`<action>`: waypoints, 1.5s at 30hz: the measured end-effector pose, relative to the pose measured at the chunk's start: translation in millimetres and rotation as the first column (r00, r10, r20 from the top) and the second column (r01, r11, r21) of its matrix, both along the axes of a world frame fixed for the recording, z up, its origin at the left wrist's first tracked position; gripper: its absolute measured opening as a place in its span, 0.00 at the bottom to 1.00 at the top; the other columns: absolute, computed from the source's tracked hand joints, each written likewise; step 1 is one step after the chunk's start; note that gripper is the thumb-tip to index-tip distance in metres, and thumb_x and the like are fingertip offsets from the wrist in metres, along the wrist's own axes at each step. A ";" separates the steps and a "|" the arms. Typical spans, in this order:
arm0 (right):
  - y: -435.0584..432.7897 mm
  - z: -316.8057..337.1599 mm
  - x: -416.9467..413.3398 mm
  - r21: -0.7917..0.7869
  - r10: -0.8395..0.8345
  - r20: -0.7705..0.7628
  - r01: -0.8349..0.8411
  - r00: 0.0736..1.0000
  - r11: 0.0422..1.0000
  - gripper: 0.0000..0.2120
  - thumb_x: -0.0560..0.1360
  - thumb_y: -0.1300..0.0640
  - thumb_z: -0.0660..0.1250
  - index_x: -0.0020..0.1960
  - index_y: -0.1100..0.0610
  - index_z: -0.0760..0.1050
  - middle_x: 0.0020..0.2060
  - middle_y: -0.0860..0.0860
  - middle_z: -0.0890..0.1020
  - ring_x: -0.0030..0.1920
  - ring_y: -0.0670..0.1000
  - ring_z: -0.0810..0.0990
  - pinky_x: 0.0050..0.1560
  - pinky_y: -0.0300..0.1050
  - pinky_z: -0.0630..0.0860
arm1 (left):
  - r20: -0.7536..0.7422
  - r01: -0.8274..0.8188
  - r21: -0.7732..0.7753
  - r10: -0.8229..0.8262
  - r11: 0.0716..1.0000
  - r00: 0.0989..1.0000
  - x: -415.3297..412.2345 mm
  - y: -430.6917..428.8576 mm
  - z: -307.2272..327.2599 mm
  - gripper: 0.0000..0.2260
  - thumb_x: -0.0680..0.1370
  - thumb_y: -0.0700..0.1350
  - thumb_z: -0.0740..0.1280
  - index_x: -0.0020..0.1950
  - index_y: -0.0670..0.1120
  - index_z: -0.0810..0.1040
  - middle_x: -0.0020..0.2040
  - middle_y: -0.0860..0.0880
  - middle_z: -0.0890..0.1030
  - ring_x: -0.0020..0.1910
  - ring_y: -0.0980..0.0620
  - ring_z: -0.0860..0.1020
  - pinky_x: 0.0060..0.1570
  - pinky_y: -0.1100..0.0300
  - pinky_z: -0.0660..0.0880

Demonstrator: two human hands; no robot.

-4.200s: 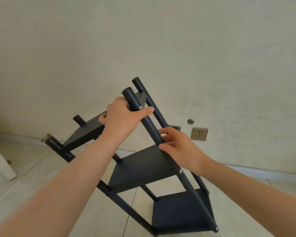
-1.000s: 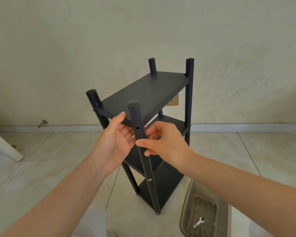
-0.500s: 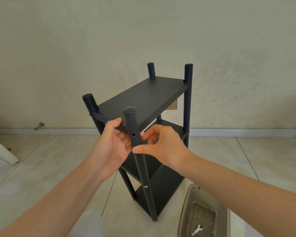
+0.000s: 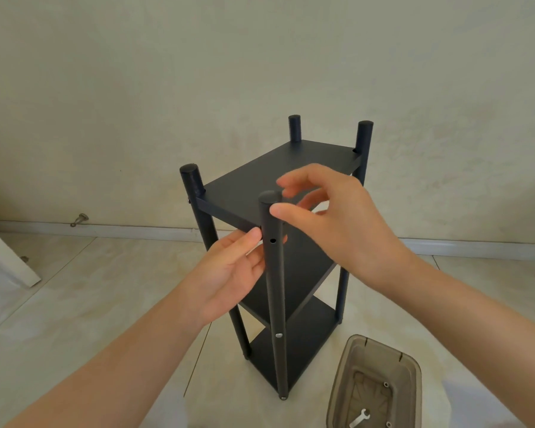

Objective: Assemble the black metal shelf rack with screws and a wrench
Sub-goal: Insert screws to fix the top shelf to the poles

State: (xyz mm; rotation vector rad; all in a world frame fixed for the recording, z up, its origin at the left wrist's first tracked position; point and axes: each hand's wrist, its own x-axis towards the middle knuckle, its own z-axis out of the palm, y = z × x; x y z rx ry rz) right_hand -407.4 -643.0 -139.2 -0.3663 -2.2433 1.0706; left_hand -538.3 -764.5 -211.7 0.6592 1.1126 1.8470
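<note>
Your left hand (image 4: 229, 273) lies open, straight fingers against the near round post (image 4: 276, 298) of the black three-tier metal shelf rack (image 4: 278, 168), just under the top shelf corner; nothing clamped. Your right hand (image 4: 337, 223) is open too, thumb tip touching that post below its cap, other fingers curved in air. Rack stands upright on the pale tiled floor (image 4: 74, 304), between and beneath both hands.

Empty screw hole (image 4: 273, 241) sits beside your left thumb; a silver screw (image 4: 279, 335) is in lower down the post. Reckon the frame is stiff, fairly light, tall and narrow, so tippy; painted tube looks slick. Grip the post below the hole or the shelf edge, not the cap.

Below your right forearm: smoky clear plastic tub (image 4: 340, 387) holding a small silver wrench (image 4: 359, 423) and loose screws (image 4: 385, 384), close to the rack's foot, easy to knock. Far left of your left hand: metal door stop (image 4: 79, 218) on the skirting, white panel edge (image 4: 3, 257). Neither blocks you
</note>
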 end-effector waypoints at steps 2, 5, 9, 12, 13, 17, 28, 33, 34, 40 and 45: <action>1.3 2.0 -1.6 -0.001 0.049 0.023 -0.049 0.999 0.999 0.14 0.76 0.50 0.71 0.61 0.46 0.78 0.48 0.39 0.81 0.47 0.38 0.79 0.45 0.22 0.71 | -0.009 -0.005 -0.010 0.005 1.000 1.000 3.4 1.2 0.8 0.13 0.77 0.48 0.68 0.61 0.52 0.84 0.67 0.47 0.79 0.67 0.47 0.78 0.62 0.56 0.77; 1.8 1.5 -2.4 -0.005 0.121 0.044 -0.121 0.992 0.993 0.14 0.78 0.52 0.68 0.63 0.46 0.78 0.45 0.36 0.81 0.50 0.35 0.79 0.48 0.19 0.69 | -0.005 -0.036 -0.033 0.036 0.999 0.999 6.0 2.1 1.6 0.12 0.78 0.47 0.66 0.59 0.53 0.85 0.66 0.48 0.81 0.65 0.49 0.79 0.62 0.55 0.73; 2.1 -0.3 -1.9 0.049 0.146 0.063 -0.149 0.987 0.988 0.12 0.79 0.53 0.66 0.62 0.46 0.77 0.44 0.36 0.81 0.50 0.35 0.79 0.47 0.19 0.68 | -0.003 -0.050 -0.043 0.050 0.998 0.999 8.3 2.8 1.2 0.12 0.77 0.48 0.66 0.57 0.53 0.86 0.65 0.48 0.81 0.64 0.49 0.80 0.60 0.55 0.72; 2.1 -2.0 -0.5 0.040 0.175 0.059 -0.178 0.983 0.983 0.11 0.80 0.54 0.64 0.62 0.47 0.75 0.46 0.39 0.83 0.49 0.36 0.80 0.47 0.20 0.71 | 0.010 -0.050 -0.034 0.051 0.998 0.999 9.9 3.6 0.2 0.12 0.77 0.48 0.66 0.56 0.53 0.86 0.64 0.48 0.81 0.64 0.50 0.80 0.59 0.55 0.72; 2.0 -2.9 -0.3 0.040 0.182 0.058 -0.184 0.982 0.982 0.11 0.81 0.54 0.64 0.62 0.48 0.75 0.46 0.41 0.83 0.49 0.37 0.81 0.47 0.21 0.71 | 0.011 -0.051 -0.036 0.051 0.998 0.999 10.3 3.9 0.0 0.12 0.77 0.48 0.66 0.55 0.53 0.87 0.64 0.48 0.82 0.64 0.50 0.80 0.60 0.55 0.72; 2.2 -4.0 -0.6 0.047 0.197 0.054 -0.199 0.979 0.979 0.10 0.81 0.55 0.63 0.62 0.49 0.74 0.45 0.41 0.83 0.48 0.38 0.81 0.46 0.22 0.72 | 0.012 -0.060 -0.043 0.061 0.997 0.998 10.3 4.7 -1.0 0.11 0.76 0.49 0.66 0.55 0.53 0.86 0.63 0.48 0.82 0.63 0.49 0.80 0.61 0.54 0.72; 10.8 -5.2 3.4 -0.112 0.187 -0.049 -0.191 0.981 0.975 0.08 0.77 0.55 0.70 0.56 0.49 0.80 0.41 0.38 0.85 0.46 0.37 0.83 0.47 0.25 0.73 | 0.089 0.004 -0.017 -0.002 1.000 0.996 7.2 6.1 -4.0 0.09 0.77 0.48 0.68 0.52 0.53 0.86 0.63 0.49 0.82 0.63 0.50 0.80 0.60 0.55 0.76; 23.3 -14.2 19.9 -0.325 0.012 -0.141 -0.058 0.990 0.944 0.06 0.75 0.53 0.72 0.52 0.49 0.82 0.47 0.44 0.86 0.52 0.42 0.83 0.57 0.42 0.77 | 0.125 0.033 -0.043 -0.027 0.999 0.992 17.3 11.0 -2.9 0.08 0.73 0.49 0.69 0.47 0.51 0.85 0.58 0.50 0.85 0.59 0.52 0.83 0.55 0.58 0.74; 28.4 -16.8 24.7 -0.370 -0.028 -0.148 -0.029 0.989 0.928 0.05 0.76 0.54 0.71 0.51 0.50 0.83 0.47 0.45 0.86 0.53 0.44 0.83 0.57 0.43 0.77 | 0.130 0.031 -0.059 -0.023 0.998 0.991 20.3 12.4 -1.9 0.07 0.71 0.49 0.70 0.44 0.52 0.87 0.57 0.50 0.85 0.57 0.53 0.83 0.55 0.58 0.74; 69.8 -78.3 41.6 -0.535 -0.108 0.214 0.209 0.971 0.819 0.08 0.79 0.55 0.67 0.55 0.58 0.80 0.47 0.53 0.86 0.52 0.51 0.84 0.58 0.46 0.79 | 0.138 0.018 -0.100 -0.004 0.995 0.990 33.0 19.8 2.3 0.15 0.66 0.49 0.71 0.52 0.48 0.81 0.56 0.48 0.85 0.55 0.51 0.84 0.54 0.57 0.75; 89.1 -177.2 46.9 -0.563 0.141 0.692 0.406 0.708 0.720 0.09 0.76 0.60 0.72 0.55 0.62 0.79 0.51 0.60 0.85 0.45 0.54 0.84 0.49 0.46 0.81 | 0.142 0.022 -0.092 -0.008 0.996 0.990 37.3 21.5 6.1 0.15 0.68 0.48 0.70 0.53 0.47 0.78 0.58 0.47 0.85 0.56 0.51 0.84 0.53 0.57 0.76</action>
